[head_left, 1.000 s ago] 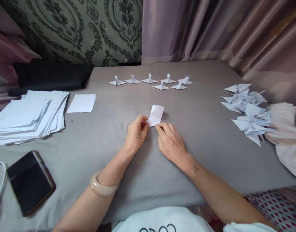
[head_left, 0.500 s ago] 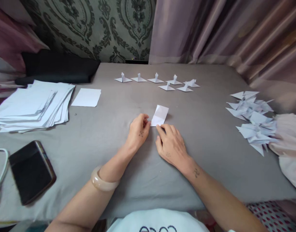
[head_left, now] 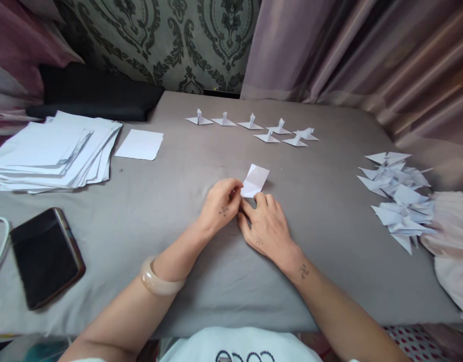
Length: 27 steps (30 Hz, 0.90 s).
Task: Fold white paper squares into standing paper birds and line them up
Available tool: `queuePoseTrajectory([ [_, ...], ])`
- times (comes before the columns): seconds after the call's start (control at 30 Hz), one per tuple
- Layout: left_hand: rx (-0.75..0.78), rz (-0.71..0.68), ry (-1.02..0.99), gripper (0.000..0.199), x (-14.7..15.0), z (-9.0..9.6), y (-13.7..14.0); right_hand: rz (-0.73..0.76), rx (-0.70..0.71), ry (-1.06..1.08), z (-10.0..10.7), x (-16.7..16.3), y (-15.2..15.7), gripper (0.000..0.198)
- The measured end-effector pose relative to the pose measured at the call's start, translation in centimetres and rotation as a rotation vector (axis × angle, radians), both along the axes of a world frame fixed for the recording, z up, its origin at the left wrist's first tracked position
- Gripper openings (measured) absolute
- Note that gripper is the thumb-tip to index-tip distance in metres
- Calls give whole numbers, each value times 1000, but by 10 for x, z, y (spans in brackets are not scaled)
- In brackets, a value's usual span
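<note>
A small folded white paper (head_left: 255, 180) with a crease across it lies on the grey cloth in front of me, its far part raised. My left hand (head_left: 223, 205) is closed at the paper's near left corner, thumb and index finger pinching it. My right hand (head_left: 267, 221) lies palm down along the near edge. Its index finger reaches to the same corner, close to the left fingertips, and its other fingers touch the paper's near side. The fingers of this hand are partly spread.
Several folded white paper birds (head_left: 252, 121) stand at the back. More folded papers (head_left: 401, 196) are heaped at the right beside a pale cloth (head_left: 452, 216). On the left are a stack of white sheets (head_left: 54, 156), one square sheet (head_left: 140, 144), a dark phone (head_left: 46, 256) and a black cloth (head_left: 99, 95).
My right index finger has slid left along the near edge to the corner, and my left fingers have closed in on that corner. The view has tilted slightly.
</note>
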<state>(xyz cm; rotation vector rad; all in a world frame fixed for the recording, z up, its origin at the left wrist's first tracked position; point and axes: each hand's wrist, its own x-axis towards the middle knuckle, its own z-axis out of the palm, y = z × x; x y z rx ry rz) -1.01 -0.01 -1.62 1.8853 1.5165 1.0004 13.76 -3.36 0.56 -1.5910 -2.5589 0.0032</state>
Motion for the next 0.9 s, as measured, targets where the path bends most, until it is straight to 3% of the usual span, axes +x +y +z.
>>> queuePoseTrajectory([
  [0.1,79,-134,190,23,1,0,-4,3,-5,53,-3,5,2,35],
  [0.4,179,-283,558,26,1,9,-10,-37,20,192,-8,20,3,35],
  [0.67,212,-225,540,30,2,6,-9,-292,-27,460,-17,24,21,14],
  [0.9,146,-200,530,29,4,9,-12,-455,-27,432,-25,8,33,35],
])
